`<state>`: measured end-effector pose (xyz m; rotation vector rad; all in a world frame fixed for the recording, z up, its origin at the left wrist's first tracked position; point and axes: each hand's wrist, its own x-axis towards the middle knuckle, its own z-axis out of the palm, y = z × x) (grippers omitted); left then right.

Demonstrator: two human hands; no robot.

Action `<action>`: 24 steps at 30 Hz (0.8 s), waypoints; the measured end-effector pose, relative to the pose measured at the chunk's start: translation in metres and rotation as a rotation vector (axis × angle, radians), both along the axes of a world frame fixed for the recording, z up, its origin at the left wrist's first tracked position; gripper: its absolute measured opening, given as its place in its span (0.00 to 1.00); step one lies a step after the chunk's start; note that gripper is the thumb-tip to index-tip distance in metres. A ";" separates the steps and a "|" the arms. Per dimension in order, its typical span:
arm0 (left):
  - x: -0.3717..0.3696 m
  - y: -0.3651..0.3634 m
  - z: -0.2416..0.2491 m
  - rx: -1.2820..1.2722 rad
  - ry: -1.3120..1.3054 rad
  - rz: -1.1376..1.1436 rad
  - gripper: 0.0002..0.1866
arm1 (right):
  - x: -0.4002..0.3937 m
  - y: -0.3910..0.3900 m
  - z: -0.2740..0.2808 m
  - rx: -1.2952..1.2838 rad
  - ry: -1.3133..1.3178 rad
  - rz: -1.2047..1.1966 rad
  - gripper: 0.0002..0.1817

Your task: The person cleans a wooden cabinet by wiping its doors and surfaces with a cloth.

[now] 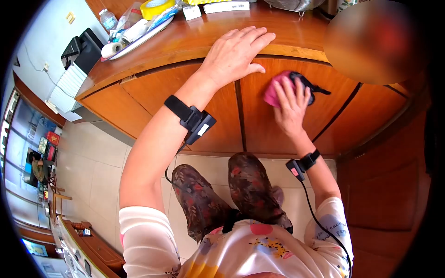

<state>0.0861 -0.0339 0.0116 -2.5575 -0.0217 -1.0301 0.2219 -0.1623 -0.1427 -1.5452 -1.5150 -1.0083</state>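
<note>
My left hand [235, 54] lies flat on the front edge of the wooden cabinet top [296, 34], fingers spread and nothing in it. Lower and to the right, my right hand [292, 104] presses a pink and black cloth [271, 95] against a cabinet door [259, 125]. The cloth is bunched under my fingers, and a black strip of it sticks out to the right. Dark vertical gaps separate the doors.
On the cabinet top are a tray [143, 39] with a white roll [111, 49] and yellow tape [156, 8], small white boxes [227, 6] and a metal basket [294, 4]. A brown wooden panel [384, 185] stands at the right. A blurred patch covers the upper right.
</note>
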 end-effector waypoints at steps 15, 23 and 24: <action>0.002 -0.010 -0.008 -0.109 -0.065 0.034 0.41 | 0.075 -0.066 -0.061 -0.078 -0.151 -0.165 0.26; -0.008 -0.018 -0.017 -0.156 -0.163 0.009 0.35 | 0.060 -0.077 0.152 0.438 0.089 0.020 0.28; -0.010 -0.018 -0.022 -0.133 -0.201 -0.034 0.33 | 0.065 -0.066 0.164 0.330 0.032 -0.016 0.24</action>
